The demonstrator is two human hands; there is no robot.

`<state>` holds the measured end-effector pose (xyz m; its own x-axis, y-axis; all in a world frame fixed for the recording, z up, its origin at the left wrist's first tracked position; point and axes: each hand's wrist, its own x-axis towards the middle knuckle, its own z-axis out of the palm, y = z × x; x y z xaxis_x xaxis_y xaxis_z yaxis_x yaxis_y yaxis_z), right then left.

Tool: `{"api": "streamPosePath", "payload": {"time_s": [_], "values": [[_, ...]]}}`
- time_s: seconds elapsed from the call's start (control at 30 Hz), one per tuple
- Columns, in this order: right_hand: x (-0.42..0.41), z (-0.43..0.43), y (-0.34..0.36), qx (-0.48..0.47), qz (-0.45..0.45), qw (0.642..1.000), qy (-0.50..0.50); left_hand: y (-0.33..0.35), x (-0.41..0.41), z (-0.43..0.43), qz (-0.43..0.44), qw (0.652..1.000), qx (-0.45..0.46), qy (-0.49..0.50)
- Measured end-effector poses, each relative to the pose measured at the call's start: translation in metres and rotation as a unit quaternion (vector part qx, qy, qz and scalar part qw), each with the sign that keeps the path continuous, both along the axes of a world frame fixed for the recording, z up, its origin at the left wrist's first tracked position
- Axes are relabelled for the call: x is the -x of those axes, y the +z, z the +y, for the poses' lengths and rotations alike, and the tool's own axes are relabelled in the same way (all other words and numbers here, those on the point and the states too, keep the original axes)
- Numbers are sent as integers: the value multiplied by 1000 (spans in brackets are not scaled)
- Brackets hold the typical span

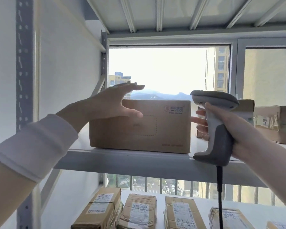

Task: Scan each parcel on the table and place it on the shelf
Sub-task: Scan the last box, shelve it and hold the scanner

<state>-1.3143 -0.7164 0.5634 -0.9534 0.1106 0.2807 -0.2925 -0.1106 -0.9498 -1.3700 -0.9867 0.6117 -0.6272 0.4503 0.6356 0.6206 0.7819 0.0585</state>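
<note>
A brown cardboard parcel [155, 128] with a red logo stands on the upper shelf board [122, 160], close to its front edge. My left hand [111, 103] is open at the parcel's upper left corner, fingers straight above its top and thumb against its front face. My right hand [229, 128] grips the handle of a grey and white barcode scanner [215, 124] just right of the parcel. Two of its fingers stick out toward the parcel's right side. The scanner's black cable [220, 195] hangs straight down.
More cardboard boxes [277, 124] sit on the same shelf at the right. Several labelled parcels [139, 212] lie in a row on the shelf below. A grey perforated upright [23, 63] stands at the left, a shelf board overhead, and a window behind.
</note>
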Motion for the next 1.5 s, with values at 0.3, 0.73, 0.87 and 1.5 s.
{"api": "streamPosePath", "payload": {"time_s": [0.3, 0.73, 0.87, 1.5], "values": [[-5, 2, -1, 1, 37, 998, 42, 1, 63, 10, -72, 994, 73, 32], [18, -3, 0, 25, 39, 999, 15, 3, 163, 17, -76, 991, 82, 67], [28, -6, -1, 19, 37, 999, 11, 3, 174, 14, -87, 992, 80, 54], [-9, 9, -21, 20, 50, 995, -78, 20, 70, 63, -31, 993, 15, -111]]}}
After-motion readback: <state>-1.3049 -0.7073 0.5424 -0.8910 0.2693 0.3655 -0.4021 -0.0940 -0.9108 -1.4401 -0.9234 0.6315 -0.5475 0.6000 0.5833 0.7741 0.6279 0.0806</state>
